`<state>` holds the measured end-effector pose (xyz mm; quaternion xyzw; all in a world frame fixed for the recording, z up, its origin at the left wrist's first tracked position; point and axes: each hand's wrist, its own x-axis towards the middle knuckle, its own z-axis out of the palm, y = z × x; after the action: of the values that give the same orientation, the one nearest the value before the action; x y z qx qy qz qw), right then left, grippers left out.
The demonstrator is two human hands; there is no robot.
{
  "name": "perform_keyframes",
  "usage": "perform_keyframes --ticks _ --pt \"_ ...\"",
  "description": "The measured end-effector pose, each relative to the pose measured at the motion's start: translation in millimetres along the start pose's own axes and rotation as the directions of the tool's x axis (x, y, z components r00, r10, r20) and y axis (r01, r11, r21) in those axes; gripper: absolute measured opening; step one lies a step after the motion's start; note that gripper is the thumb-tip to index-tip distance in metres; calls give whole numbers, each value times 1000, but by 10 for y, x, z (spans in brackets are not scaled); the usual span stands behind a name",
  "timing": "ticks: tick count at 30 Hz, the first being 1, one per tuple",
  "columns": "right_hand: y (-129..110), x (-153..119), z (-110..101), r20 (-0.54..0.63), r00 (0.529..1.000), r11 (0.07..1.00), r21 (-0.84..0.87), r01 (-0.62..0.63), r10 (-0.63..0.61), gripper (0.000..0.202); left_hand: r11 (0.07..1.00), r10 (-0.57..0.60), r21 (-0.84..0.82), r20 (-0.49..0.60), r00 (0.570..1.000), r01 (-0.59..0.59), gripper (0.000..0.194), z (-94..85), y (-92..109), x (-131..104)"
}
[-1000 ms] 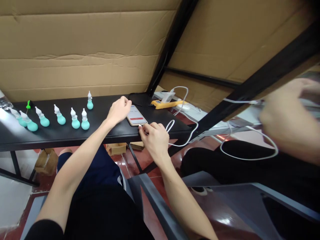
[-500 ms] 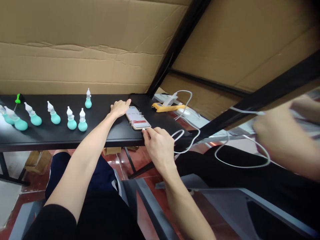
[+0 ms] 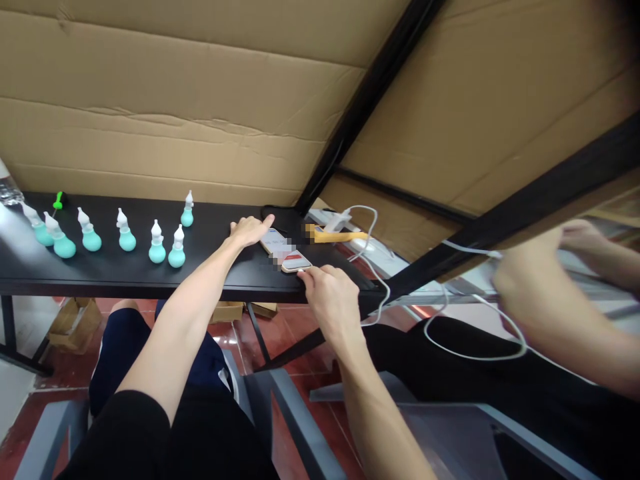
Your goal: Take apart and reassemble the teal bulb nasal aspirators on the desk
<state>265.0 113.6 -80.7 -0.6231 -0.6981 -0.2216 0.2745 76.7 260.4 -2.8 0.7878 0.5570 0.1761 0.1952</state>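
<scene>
A phone (image 3: pixel 285 250) with a lit, partly blurred screen lies face up on the black table. At its far left corner rests my left hand (image 3: pixel 250 231), fingers spread on the tabletop and thumb stretched along the phone's top end. My right hand (image 3: pixel 333 297) is closed at the phone's near end, thumb and fingertips pinching a small white cable plug (image 3: pixel 301 273). Whether the plug sits in the phone's port I cannot tell. Behind that hand, a white cable (image 3: pixel 386 297) runs up to the right.
Several teal-and-white squeeze-bulb nasal aspirators (image 3: pixel 127 237) stand left on the table (image 3: pixel 210 283), near a green-handled screwdriver (image 3: pixel 59 200). Right of the phone lie a yellow tool (image 3: pixel 337 235) and a white power strip (image 3: pixel 336 220). A co-worker's blurred arm (image 3: pixel 555 287) reaches in beside a black frame post (image 3: pixel 370 107).
The view has tilted and shifted slightly, so the table items appear lower and farther right. Both hands stay at the phone. The small cable loop beside my right hand no longer shows.
</scene>
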Motion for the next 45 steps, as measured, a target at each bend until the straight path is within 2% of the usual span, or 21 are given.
perform_keyframes --ticks 3,6,10,11,12,14,16,18,21,22,23,25,28,30,32,35,36,38,40,42,45 --pt "121 6 -20 35 999 999 -49 -20 22 35 999 31 -23 41 999 -30 85 10 138 -18" --pt "152 26 -72 74 995 994 -90 -55 62 35 996 88 -33 43 995 -86 71 12 344 -128" --pt "106 67 -198 91 988 986 -127 -109 121 34 971 238 -16 -48 970 -239 58 -89 502 -615" --pt "95 82 -236 79 989 986 -121 -118 129 35 923 380 -24 -105 919 -384 53 -150 483 -808" --pt "84 103 -275 65 989 986 -105 -127 135 36 856 506 -17 -181 843 -517 49 -226 433 -1023" --pt "52 165 -348 39 989 990 -33 -141 142 39 765 612 54 -369 699 -641 44 -422 248 -1477" --pt "-18 274 -405 13 991 987 86 -135 134 38 774 572 139 -572 588 -618 39 -645 -24 -1888" --pt "-159 452 -426 -4 995 966 241 -92 96 36 842 455 196 -758 468 -503 32 -848 -336 -2180" --pt "-543 872 -351 9 1000 862 506 13 -20 31 944 232 149 -935 270 -294 23 -1023 -762 -2347" --pt "-714 1046 -292 23 998 808 588 37 -63 28 961 195 134 -948 250 -241 20 -1034 -870 -2344" --pt "-901 1228 -219 44 994 752 658 46 -99 24 970 183 133 -950 251 -204 17 -1021 -957 -2324" --pt "-1297 1584 -40 136 981 654 756 -14 -136 21 977 172 122 -936 306 -175 13 -930 -1059 -2258" --pt "-1836 1989 258 312 945 524 823 -220 -94 64 983 167 130 -925 342 -130 20 -701 -1068 -2173" --pt "-2089 2129 437 327 941 497 833 -241 -92 77 983 179 150 -918 354 -107 25 -549 -1025 -2154" --pt "-2234 2182 575 312 943 519 828 -212 -114 60 982 189 168 -912 363 -88 29 -440 -981 -2160" --pt "-2261 2191 682 290 950 560 809 -179 -115 14 977 214 202 -909 359 -69 32 -371 -960 -2178" --pt "-2229 2192 691 285 953 566 804 -179 -102 8 976 215 207 -909 358 -61 32 -365 -968 -2179" --pt "-2126 2191 673 260 963 545 819 -178 -76 12 980 195 194 -909 368 -40 32 -355 -997 -2168" --pt "-1992 2168 628 211 972 466 873 -141 -101 19 985 168 173 -905 392 -22 33 -328 -1027 -2141" --pt "-1853 2104 580 145 969 342 937 -69 -201 23 986 154 169 -895 418 -3 35 -283 -1040 -2104" --pt "-1688 1944 555 76 910 238 971 25 -408 32 978 153 203 -871 466 58 29 -212 -1025 -2048"
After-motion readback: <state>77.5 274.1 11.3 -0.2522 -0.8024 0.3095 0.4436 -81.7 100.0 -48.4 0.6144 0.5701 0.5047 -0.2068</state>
